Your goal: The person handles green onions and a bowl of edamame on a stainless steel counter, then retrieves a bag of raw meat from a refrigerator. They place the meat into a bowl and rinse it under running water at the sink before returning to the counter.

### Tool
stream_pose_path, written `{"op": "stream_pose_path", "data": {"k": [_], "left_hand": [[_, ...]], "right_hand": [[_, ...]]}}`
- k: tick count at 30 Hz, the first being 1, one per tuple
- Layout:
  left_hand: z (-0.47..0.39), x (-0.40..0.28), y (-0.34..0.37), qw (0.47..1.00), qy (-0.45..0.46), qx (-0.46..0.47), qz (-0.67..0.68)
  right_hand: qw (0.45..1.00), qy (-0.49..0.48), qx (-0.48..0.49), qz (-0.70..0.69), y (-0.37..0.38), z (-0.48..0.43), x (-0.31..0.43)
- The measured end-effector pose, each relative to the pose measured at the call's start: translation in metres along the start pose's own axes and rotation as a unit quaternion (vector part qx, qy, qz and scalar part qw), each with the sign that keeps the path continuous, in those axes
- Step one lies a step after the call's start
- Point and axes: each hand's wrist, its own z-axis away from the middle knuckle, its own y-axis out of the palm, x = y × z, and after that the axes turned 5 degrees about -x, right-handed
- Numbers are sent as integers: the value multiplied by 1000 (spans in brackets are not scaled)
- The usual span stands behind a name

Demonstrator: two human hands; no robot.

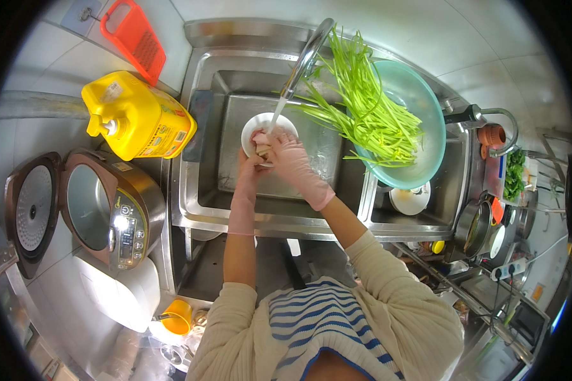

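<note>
Water runs from a chrome faucet into a white bowl over the left basin of a stainless steel sink. Pale pink pieces of what looks like raw meat lie in the bowl under the stream. My left hand, in a thin pink glove, holds the bowl's near edge. My right hand, gloved alike, rests on the bowl's right side with its fingers at the meat; whether they grip a piece cannot be told.
A teal basin of long green stalks straddles the sink divider. White dishes sit in the right basin. At left stand a yellow pump jug and an open rice cooker; a red grater hangs above.
</note>
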Motion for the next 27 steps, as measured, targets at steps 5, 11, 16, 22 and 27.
{"op": "stream_pose_path", "data": {"k": [5, 11, 16, 22, 27], "left_hand": [[-21, 11, 25, 997, 31, 43, 59], [-18, 0, 37, 995, 81, 10, 52], [-3, -7, 26, 997, 79, 6, 17], [3, 0, 15, 996, 48, 2, 70], [0, 3, 10, 998, 32, 1, 53]], "right_hand": [[998, -49, -46, -16, -20, 7, -32], [997, -73, 26, -7, -18, 4, -35], [990, -115, -12, 76, -14, -21, -27], [995, -46, 61, 67, -5, -34, -17], [993, -101, 40, -36, -5, -30, -9]]}}
